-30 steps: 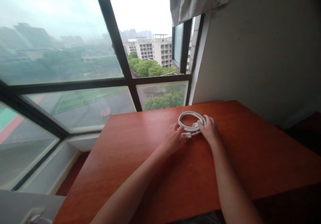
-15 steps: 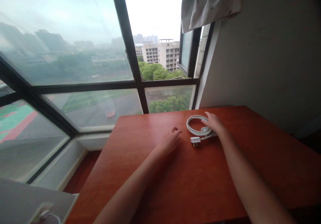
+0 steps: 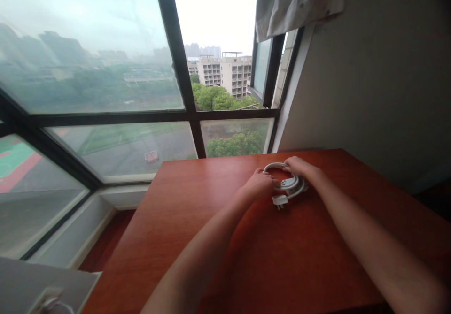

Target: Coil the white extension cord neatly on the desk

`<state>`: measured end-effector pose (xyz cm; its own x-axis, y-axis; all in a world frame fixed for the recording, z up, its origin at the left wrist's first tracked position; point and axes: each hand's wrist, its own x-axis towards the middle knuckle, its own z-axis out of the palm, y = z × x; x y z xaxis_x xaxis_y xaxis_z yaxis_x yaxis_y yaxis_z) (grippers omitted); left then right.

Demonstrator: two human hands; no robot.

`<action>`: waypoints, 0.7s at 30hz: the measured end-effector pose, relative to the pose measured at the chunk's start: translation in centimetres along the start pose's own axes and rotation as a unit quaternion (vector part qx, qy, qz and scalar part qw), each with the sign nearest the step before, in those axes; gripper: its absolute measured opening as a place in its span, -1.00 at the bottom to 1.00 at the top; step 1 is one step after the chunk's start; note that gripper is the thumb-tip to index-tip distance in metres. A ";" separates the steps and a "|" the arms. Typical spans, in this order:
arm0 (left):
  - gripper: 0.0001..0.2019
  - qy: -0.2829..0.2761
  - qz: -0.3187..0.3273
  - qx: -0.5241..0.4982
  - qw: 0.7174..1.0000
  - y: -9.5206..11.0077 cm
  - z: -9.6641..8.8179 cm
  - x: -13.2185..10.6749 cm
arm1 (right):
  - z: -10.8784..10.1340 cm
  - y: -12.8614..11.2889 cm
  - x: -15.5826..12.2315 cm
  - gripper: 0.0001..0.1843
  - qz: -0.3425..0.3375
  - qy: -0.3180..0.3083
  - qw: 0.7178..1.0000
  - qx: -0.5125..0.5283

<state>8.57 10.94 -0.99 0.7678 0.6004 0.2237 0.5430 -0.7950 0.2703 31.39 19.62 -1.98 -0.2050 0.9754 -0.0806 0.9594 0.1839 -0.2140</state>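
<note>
Onto the white cable (image 3: 297,183), coiled near the far edge of the surface (image 3: 158,210), the left hand (image 3: 261,186) has moved, fingers closed round its hidden left side. The right hand (image 3: 300,167) bends over the far right (whether its fingers grip, I cannot tell).

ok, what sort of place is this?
Likely an upper-floor indoor room; dorm, home or office, can't tell. A reddish-brown table stands by large dark-framed windows, a curtain-like cloth hangs above, and the view looks down on treetops.
</note>
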 end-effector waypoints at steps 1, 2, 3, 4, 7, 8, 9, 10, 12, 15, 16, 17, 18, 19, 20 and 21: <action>-0.93 0.002 -0.001 -0.007 1.000 0.0 0.0 0.1 | 0.1 0.0 -0.1 -0.86 0.002 0.000 1.000 -0.003; -0.92 0.002 -0.001 -0.011 1.000 0.0 0.0 0.2 | 0.1 -0.1 -0.2 -0.86 0.005 0.001 1.000 -0.004; -0.91 -0.001 -0.003 -0.013 1.000 0.0 0.0 0.3 | 0.2 -0.2 -0.3 -0.86 0.008 0.002 1.000 -0.005; -0.90 -0.007 -0.005 -0.011 1.000 0.0 -0.1 0.4 | 0.3 -0.3 -0.5 -0.85 0.012 0.003 1.000 -0.006; -0.83 -0.021 -0.011 0.013 1.000 0.3 -0.3 0.2 | 0.5 -0.6 -1.3 -0.79 0.024 0.005 1.000 -0.004; -0.80 -0.018 -0.012 0.026 0.999 0.5 -0.4 0.0 | 0.5 -0.7 -1.6 -0.76 0.025 0.005 1.000 -0.002; -0.78 -0.009 -0.013 0.037 0.999 0.8 -0.6 -0.4 | 0.5 -0.6 -1.9 -0.73 0.023 0.004 1.000 0.000; -0.76 0.003 -0.014 0.043 0.999 1.2 -0.7 -0.9 | 0.4 -0.5 -2.2 -0.70 0.020 0.003 1.000 0.004; -0.75 0.031 -0.021 0.038 0.999 2.4 -0.9 -2.1 | 0.4 -0.1 -3.0 -0.63 0.020 0.017 1.000 0.013; -0.71 0.054 -0.035 0.009 0.998 4.5 -0.5 -3.8 | 0.7 0.5 -4.1 -0.54 0.042 0.076 0.996 0.032; -0.66 0.053 -0.039 0.006 0.998 5.2 -0.2 -4.1 | 0.9 0.7 -4.5 -0.52 0.052 0.098 0.993 0.037; -0.63 0.046 -0.046 0.008 0.998 5.7 0.1 -4.4 | 1.2 0.8 -4.9 -0.50 0.059 0.114 0.991 0.038; -0.63 0.036 -0.054 0.015 0.998 6.1 0.4 -4.5 | 1.5 0.9 -5.2 -0.49 0.064 0.127 0.989 0.037; -0.64 0.025 -0.062 0.022 0.998 6.4 0.8 -4.6 | 1.8 0.9 -5.6 -0.48 0.069 0.139 0.987 0.035; -0.67 0.015 -0.069 0.030 0.997 6.5 1.0 -4.6 | 2.1 0.9 -6.0 -0.48 0.074 0.151 0.985 0.032; -0.70 0.010 -0.077 0.035 0.996 6.4 1.2 -4.5 | 2.4 0.9 -6.3 -0.47 0.079 0.163 0.983 0.030</action>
<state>9.01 3.01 -1.40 0.6664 0.7173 0.2033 0.6774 -0.6964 0.2369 33.03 13.31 -4.02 0.0283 0.9800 0.1970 0.9588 0.0291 -0.2824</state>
